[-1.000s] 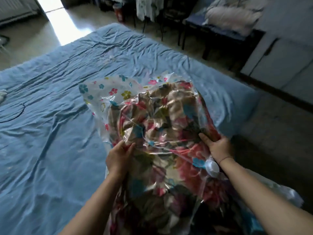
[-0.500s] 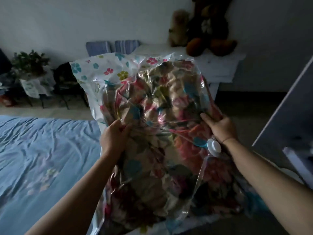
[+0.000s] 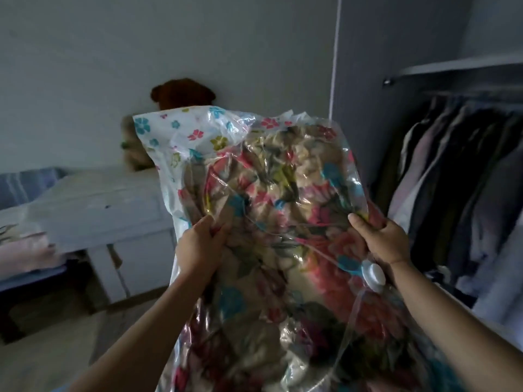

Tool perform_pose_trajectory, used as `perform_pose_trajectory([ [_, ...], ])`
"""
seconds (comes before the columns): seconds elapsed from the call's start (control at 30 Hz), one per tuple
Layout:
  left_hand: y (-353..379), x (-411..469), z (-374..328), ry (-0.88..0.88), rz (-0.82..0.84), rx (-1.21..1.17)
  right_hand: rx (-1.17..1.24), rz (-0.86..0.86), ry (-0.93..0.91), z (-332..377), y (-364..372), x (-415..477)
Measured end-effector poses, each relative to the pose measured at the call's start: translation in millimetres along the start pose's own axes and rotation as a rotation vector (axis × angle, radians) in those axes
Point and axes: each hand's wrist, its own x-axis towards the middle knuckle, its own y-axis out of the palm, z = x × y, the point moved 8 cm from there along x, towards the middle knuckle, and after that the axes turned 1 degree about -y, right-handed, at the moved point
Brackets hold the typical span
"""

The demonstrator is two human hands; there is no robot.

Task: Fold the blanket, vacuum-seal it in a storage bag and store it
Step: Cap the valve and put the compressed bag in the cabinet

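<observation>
Both forearms reach up from the near edge, and between them the bag (image 3: 175, 137) is held off the ground, upright and tipped slightly away. The left hand (image 3: 198, 244) grips the bag's left side, its fingers (image 3: 216, 232) curled tight and bunching the plastic. The right hand (image 3: 385, 241) holds the right edge with the thumb pressed on the front; the other fingers wrap behind, out of sight. A round white valve (image 3: 373, 274) sits on the bag just below the right wrist.

The blanket (image 3: 277, 179) fills the clear plastic, a crumpled mass of red, teal and beige flowers, and the film clings to it in shiny wrinkles. The bag's top left corner is white with small printed flowers.

Right of the bag, an open wardrobe (image 3: 368, 80) shows clothes (image 3: 458, 179) hanging under a shelf (image 3: 458, 65). Far left stands a white cabinet (image 3: 113, 210), with a brown teddy bear (image 3: 181, 93) partly hidden behind the bag's top.
</observation>
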Motion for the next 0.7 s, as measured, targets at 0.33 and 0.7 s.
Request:
perform_pose_trajectory([
  [0.33,137.3,176.8,-148.8,0.380,0.139,-0.249,0.068,-0.421,0.068,0.5,-56.3,136.1],
  [0.7,278.2,285.6,-354.8,0.669,0.153,-0.508,0.010,-0.790,0.043,5.4,-157.2,263.7],
])
